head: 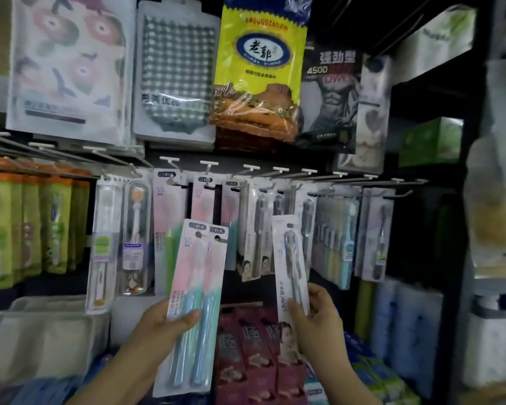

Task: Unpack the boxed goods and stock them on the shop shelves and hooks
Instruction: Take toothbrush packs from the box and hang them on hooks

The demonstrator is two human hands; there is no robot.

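My left hand (161, 324) grips two pink-and-teal toothbrush packs (195, 290), fanned slightly and tilted right, in front of the hook display. My right hand (319, 320) holds a white-and-grey toothbrush pack (291, 267) upright by its lower half, its top just under the hanging grey packs. A row of metal hooks (281, 171) with white tags runs across the middle. Matching pink packs (200, 200) hang from the hooks behind the ones in my left hand. Grey toothbrush packs (257, 229) hang just right of them.
Large cloth and towel packs, one a yellow bag (260, 68), hang above the hooks. Green-and-orange packs (27, 223) fill the left hooks. Red boxes (246, 352) stand below my hands, white trays (41, 331) lie lower left, and a dark shelf post (473, 171) rises at right.
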